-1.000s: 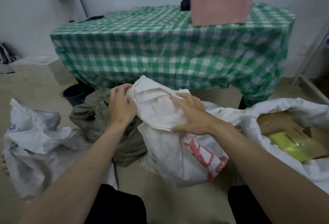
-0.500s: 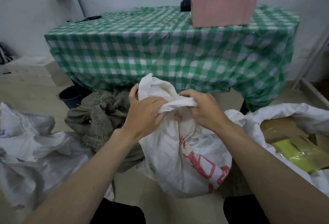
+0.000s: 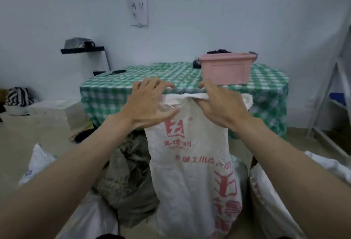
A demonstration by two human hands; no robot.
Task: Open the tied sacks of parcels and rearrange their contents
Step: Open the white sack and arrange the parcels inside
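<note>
White sack (image 3: pixel 191 172) now hangs stretched upright, right hand (image 3: pixel 218 105) gripping its rim, left hand (image 3: pixel 150 103) spread open.

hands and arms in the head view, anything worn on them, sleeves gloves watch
Both are bare. The left hand and right hand wear no gloves and show no rings. Both forearms are uncovered right down to the bottom edge of the picture, with no sleeve, watch or wristband in sight.
</note>
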